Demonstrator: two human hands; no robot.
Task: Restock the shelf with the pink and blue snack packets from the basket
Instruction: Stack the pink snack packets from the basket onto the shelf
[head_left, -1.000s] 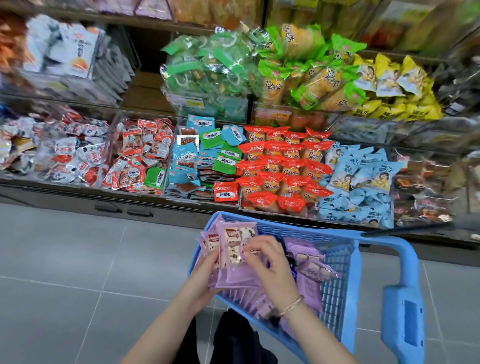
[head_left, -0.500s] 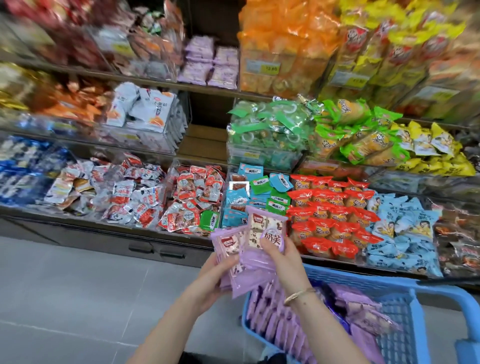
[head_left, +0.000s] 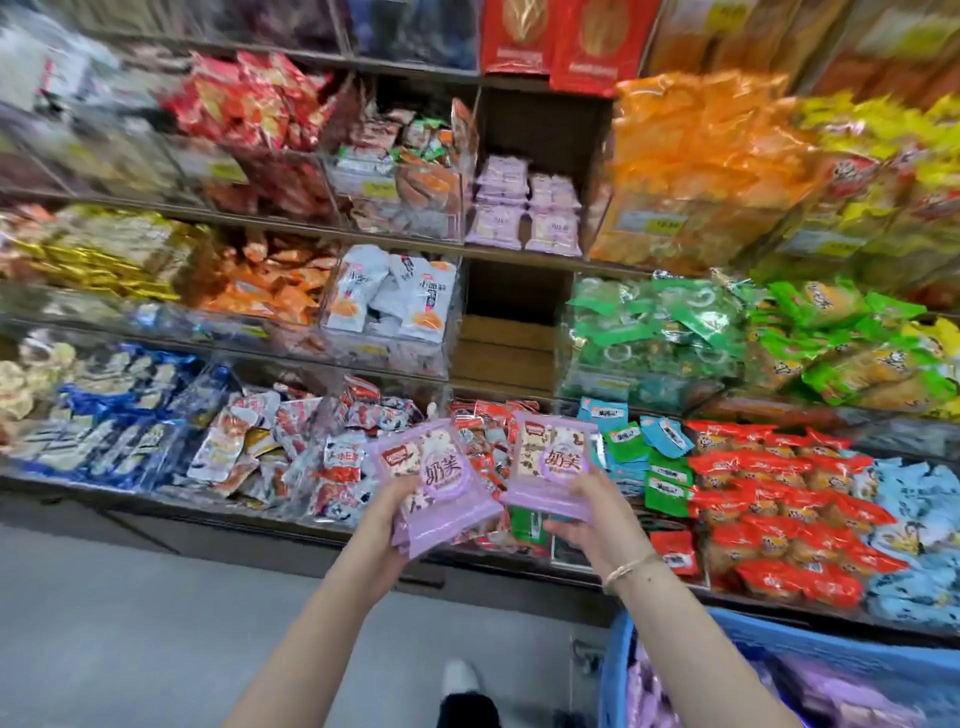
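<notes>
My left hand (head_left: 387, 525) holds a small stack of pink snack packets (head_left: 434, 480) from below. A second stack of the same pink packets (head_left: 553, 467) sits in the grip of my right hand (head_left: 592, 512), just to the right. Both stacks are raised in front of the lowest shelf. The blue basket (head_left: 675, 642) stands at the bottom right, with more pink packets (head_left: 644, 696) inside. Higher up, a shelf compartment (head_left: 524, 213) holds matching pink packets in two short piles. No blue packets can be made out in the basket.
A bare wooden compartment (head_left: 506, 343) lies one shelf below the pink piles. Clear bins of red, green, orange and blue snacks crowd every shelf. Grey tiled floor (head_left: 156, 623) spreads at the lower left. A shoe (head_left: 460, 675) shows beside the basket.
Both hands lifted the pink packets out of the basket and up toward the shelves. The single bundle is now split, one stack in each hand. The view tilted upward.
</notes>
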